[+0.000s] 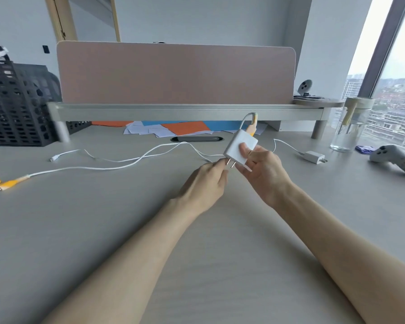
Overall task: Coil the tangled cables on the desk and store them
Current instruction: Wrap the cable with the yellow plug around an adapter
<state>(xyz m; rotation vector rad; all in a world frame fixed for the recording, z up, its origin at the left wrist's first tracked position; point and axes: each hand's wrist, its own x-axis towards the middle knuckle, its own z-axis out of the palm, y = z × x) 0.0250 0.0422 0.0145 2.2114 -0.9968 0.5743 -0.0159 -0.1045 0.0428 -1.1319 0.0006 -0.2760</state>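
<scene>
The left fingers (216,166) are curled together, their tips pinching a prong (227,162) of the white charger (240,148). The right hand (264,174) grips the charger above the bench (103,230), thumb on its face and fingers spread behind it. An orange plug (253,127) sits in its far end. White cables (117,168) lie tangled leftward across the bench. A small charger (313,157) lies to the right, near a controller (394,159).

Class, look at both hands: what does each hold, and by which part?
The right hand grips the white charger by its body, thumb on its face; the left hand pinches one prong.
</scene>
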